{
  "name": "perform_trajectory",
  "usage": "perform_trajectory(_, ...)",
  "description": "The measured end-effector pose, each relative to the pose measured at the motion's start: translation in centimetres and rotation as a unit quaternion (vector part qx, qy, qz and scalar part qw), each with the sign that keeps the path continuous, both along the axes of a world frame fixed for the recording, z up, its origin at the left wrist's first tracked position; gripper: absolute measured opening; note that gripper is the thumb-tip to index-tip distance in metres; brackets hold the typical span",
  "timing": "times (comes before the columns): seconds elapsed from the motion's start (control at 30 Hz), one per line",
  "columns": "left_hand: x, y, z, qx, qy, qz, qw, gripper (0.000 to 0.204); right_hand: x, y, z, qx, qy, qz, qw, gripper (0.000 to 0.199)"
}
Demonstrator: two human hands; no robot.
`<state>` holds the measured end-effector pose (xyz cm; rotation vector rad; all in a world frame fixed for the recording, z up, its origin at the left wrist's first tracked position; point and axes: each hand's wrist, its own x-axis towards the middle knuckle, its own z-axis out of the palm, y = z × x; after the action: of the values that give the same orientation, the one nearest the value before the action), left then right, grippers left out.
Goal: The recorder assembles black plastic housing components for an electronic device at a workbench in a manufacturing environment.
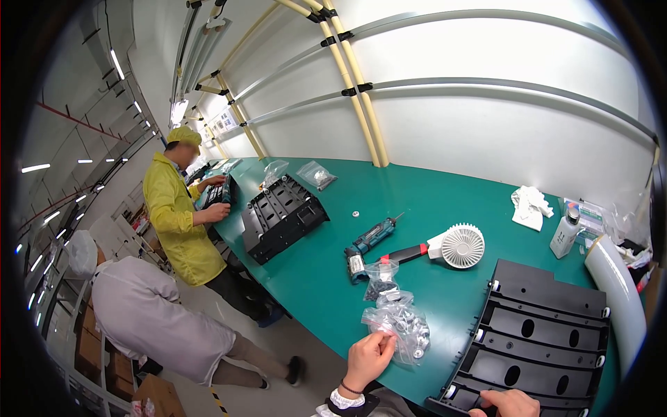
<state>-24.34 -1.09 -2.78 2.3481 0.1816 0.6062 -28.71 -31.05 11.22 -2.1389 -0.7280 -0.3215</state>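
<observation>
My left hand (370, 360) is closed at the mouth of a clear plastic bag (403, 326) holding several small white round parts. Thumb and fingertips pinch together at the bag's edge. At the lower edge of the view, my right hand (513, 403) lies over the near part of a black slotted panel (535, 316), fingers curled. What its fingertips grip is hidden. White rollers line both sides of this panel. Just beyond the bag of white parts is a smaller bag (381, 278) with dark pieces.
On the green table (417, 201) lie a teal power screwdriver (372, 240), a white handheld fan (462, 245), a white cloth (530, 207) and a bottle (565, 233). Another black panel (285, 215) stands farther left. A co-worker in yellow (177, 215) handles a part; another person (153, 313) bends near boxes.
</observation>
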Motion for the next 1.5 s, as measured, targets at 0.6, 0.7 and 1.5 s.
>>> perform_trajectory(0.6, -0.01, -0.16, 0.16, 0.001, -0.003, -0.001, 1.0, 0.011, -0.02, -0.13, -0.2, 0.003, -0.006, 0.004, 1.0, 0.025)
perform_trajectory(0.7, -0.02, -0.18, 0.17, 0.001, -0.003, -0.001, 1.0, 0.011, -0.01, -0.13, -0.13, 0.002, -0.005, 0.003, 1.0, 0.025)
perform_trajectory(1.5, 0.02, -0.16, 0.15, -0.001, -0.004, -0.001, 1.0, 0.011, 0.03, 0.01, -0.04, -0.001, -0.001, -0.001, 1.0, 0.025)
